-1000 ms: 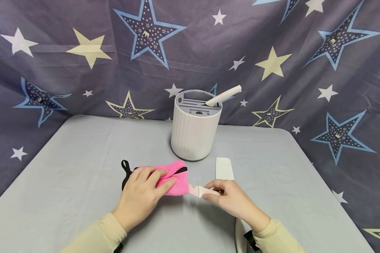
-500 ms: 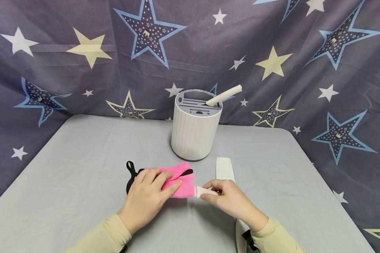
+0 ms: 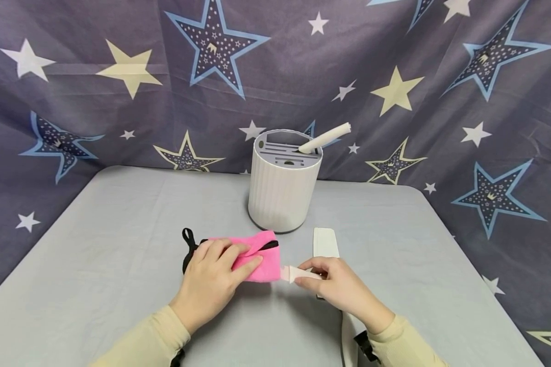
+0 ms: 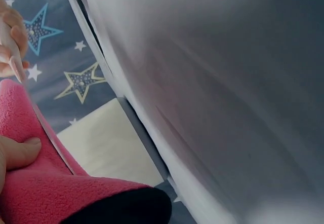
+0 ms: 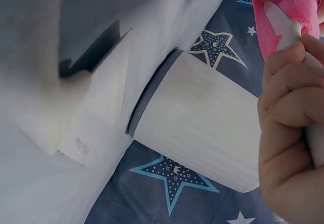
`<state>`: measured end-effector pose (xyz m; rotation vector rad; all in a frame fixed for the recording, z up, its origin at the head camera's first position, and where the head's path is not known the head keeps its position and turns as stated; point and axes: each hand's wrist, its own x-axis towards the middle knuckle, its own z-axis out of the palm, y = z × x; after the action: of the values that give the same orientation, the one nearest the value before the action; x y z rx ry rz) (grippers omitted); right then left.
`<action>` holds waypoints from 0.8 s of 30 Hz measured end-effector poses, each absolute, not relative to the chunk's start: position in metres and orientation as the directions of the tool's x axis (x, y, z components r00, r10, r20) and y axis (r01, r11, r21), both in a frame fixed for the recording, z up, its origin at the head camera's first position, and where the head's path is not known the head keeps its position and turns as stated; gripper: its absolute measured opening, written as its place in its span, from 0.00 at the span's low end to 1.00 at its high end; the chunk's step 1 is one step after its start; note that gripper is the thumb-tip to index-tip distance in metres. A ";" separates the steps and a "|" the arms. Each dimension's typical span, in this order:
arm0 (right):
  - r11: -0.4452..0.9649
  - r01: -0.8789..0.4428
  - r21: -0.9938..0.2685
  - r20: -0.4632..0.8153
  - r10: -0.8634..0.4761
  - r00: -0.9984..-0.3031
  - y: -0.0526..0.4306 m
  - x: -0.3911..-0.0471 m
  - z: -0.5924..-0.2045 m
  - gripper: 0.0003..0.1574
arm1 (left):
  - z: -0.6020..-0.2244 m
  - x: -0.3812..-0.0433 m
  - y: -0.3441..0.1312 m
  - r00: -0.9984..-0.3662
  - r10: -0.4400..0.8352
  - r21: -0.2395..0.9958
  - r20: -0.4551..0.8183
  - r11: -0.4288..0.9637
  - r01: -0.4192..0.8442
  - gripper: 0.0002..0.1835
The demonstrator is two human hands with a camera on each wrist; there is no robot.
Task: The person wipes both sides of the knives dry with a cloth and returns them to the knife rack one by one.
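My left hand (image 3: 213,278) grips a folded pink cloth (image 3: 268,262) with black trim and a black loop. In the left wrist view, the thin blade of a knife (image 4: 48,127) runs into the fold of the cloth, with the thumb pressing from one side. My right hand (image 3: 344,288) holds this knife by its white handle (image 3: 298,274). Between handle and cloth a short pale pink stretch of blade shows; the cloth hides the rest. In the right wrist view the fingers (image 5: 293,87) curl round the handle.
Behind the hands stands a round white ribbed knife block (image 3: 282,199) with a grey slotted top. One white handle (image 3: 326,138) leans out of it. A flat white blade-like piece (image 3: 325,242) lies beyond my right hand, and a long white piece (image 3: 349,339) lies below the right forearm.
The cloth and left hand moved right along the blade toward the handle, then rose slightly. A little more blade shows now than half a second ago. The right hand keeps its hold.
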<state>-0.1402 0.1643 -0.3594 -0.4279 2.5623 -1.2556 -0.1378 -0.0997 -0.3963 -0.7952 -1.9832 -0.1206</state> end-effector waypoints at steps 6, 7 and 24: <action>0.596 -0.141 -0.790 -0.098 -0.350 -0.932 0.168 -0.141 -0.358 0.14 | -0.397 -0.140 -0.107 -0.353 0.461 -0.206 0.814 0.798 0.566 0.17; 0.597 -0.140 -0.790 -0.097 -0.348 -0.932 0.169 -0.141 -0.358 0.14 | -0.397 -0.140 -0.108 -0.354 0.455 -0.201 0.817 0.800 0.565 0.17; 0.617 -0.157 -0.771 -0.051 -0.306 -0.951 0.176 -0.142 -0.357 0.12 | -0.395 -0.145 -0.124 -0.490 0.367 -0.056 0.791 0.841 0.538 0.17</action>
<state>-0.1419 0.1762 -0.3569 -0.3850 2.6623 -1.2428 -0.1454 -0.1244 -0.3949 -0.6585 -2.1385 -0.2486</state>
